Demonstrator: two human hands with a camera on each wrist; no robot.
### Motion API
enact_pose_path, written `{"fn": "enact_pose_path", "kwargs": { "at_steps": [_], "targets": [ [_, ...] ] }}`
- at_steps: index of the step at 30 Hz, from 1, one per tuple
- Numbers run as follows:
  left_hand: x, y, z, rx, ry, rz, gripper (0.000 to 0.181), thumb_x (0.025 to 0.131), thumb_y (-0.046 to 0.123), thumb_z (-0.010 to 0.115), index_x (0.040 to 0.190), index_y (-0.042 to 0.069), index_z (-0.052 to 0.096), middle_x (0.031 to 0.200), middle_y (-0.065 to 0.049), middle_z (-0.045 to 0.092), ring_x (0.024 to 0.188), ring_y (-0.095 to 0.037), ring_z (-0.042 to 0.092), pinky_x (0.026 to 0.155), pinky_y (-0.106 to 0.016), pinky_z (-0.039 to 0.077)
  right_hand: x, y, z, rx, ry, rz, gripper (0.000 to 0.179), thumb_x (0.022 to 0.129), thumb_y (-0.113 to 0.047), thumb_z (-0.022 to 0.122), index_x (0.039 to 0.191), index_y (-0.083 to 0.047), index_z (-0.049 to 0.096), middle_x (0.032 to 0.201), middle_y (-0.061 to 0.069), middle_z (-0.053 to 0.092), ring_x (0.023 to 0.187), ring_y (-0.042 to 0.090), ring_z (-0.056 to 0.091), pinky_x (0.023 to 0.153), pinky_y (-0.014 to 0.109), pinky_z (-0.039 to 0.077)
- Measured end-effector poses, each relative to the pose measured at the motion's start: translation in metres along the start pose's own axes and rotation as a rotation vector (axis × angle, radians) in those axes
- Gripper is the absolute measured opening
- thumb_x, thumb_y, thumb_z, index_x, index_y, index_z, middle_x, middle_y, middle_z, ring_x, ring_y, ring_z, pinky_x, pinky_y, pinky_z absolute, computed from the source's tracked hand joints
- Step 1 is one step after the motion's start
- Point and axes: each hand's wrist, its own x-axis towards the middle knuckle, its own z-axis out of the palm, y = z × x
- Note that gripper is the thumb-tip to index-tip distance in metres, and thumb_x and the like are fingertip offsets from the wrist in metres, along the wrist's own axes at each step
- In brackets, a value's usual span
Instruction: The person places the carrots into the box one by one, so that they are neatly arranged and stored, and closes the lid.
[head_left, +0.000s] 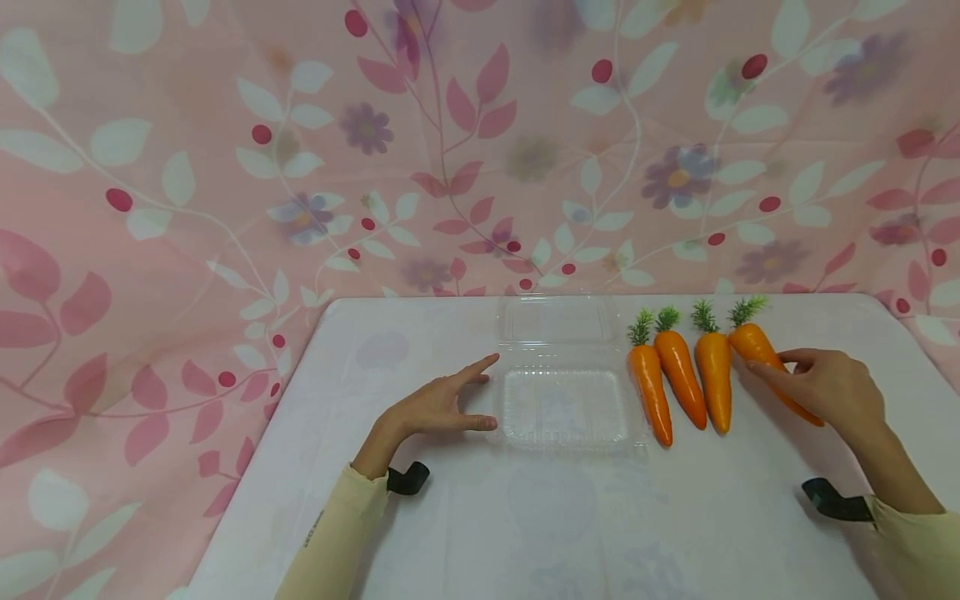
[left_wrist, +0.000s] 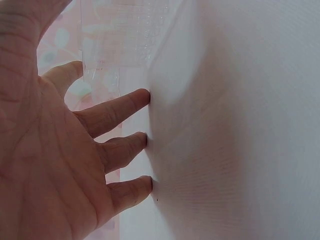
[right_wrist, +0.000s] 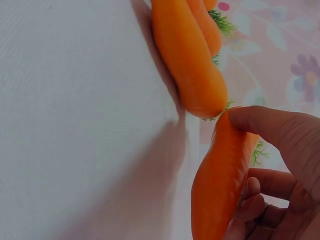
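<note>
Across the upper half of the head view hangs a pink floral cloth [head_left: 450,150], and below it spreads the pale tabletop [head_left: 465,533]. Near the middle lies a clear plastic box [head_left: 566,408], its lid [head_left: 557,321] laid back toward the top of the frame.

Left of the box, the left hand [head_left: 431,407] has its fingers spread and grasps nothing; the tips are close to the box's edge, though whether they touch it I cannot tell. At the right of the frame, the right hand [head_left: 836,387] grasps the rightmost carrot [head_left: 759,343] between thumb and fingers, green top toward the upper left. Whether that carrot is off the tabletop is unclear. Three other carrots [head_left: 714,379] lie ungripped between it and the box, roughly side by side.

The work looks to be at an early stage: the box is unfolded and one carrot is in the fingers, but all four are outside the box. If they belong inside, all four placements are left, and the lid after them.
</note>
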Motion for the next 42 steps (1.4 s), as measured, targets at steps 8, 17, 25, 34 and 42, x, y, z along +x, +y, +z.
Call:
{"fn": "enact_pose_path", "kwargs": {
  "at_steps": [8,17,25,34,42],
  "targets": [
    [0.0,-0.001,0.001,0.0,0.0,-0.016,0.101,0.078,0.064,0.073,0.158,0.039,0.017,0.148,0.0,0.048,0.14,-0.02,0.035,0.111,-0.051,0.031,-0.003,-0.01,-0.007,-0.001,-0.006,0.009,0.088,0.083,-0.068,0.063,0.125,0.009,0.058,0.085,0.014,0.058,0.062,0.024,0.049,0.049,0.033,0.04],
    [-0.001,0.0,0.001,-0.009,0.001,-0.015,0.101,0.079,0.063,0.073,0.158,0.037,0.017,0.148,0.0,0.048,0.141,-0.021,0.035,0.111,-0.052,0.031,-0.009,-0.025,-0.011,0.046,0.003,-0.02,0.09,0.082,-0.071,0.062,0.127,0.007,0.059,0.078,0.007,0.052,0.061,0.024,0.045,0.046,0.032,0.035],
    [0.0,0.0,0.001,0.003,0.002,-0.013,0.1,0.079,0.063,0.073,0.158,0.038,0.017,0.148,0.0,0.048,0.141,-0.02,0.035,0.111,-0.052,0.031,-0.015,-0.038,-0.014,0.087,0.022,-0.046,0.085,0.083,-0.067,0.065,0.125,0.007,0.061,0.08,0.009,0.053,0.061,0.023,0.044,0.044,0.032,0.034],
    [0.0,-0.001,0.002,-0.006,0.004,-0.025,0.1,0.079,0.062,0.074,0.158,0.039,0.017,0.148,0.001,0.048,0.141,-0.02,0.034,0.111,-0.053,0.03,-0.02,-0.054,-0.016,0.113,0.033,-0.085,0.082,0.082,-0.065,0.068,0.124,0.006,0.063,0.084,0.01,0.055,0.063,0.024,0.045,0.044,0.031,0.035],
    [0.001,-0.002,0.003,0.004,0.006,-0.021,0.1,0.079,0.062,0.073,0.158,0.038,0.017,0.147,0.002,0.048,0.141,-0.02,0.035,0.111,-0.052,0.03,-0.024,-0.065,-0.016,0.139,0.034,-0.12,0.078,0.083,-0.063,0.069,0.122,0.003,0.065,0.087,0.011,0.057,0.068,0.025,0.047,0.044,0.031,0.037]
  ]
}}
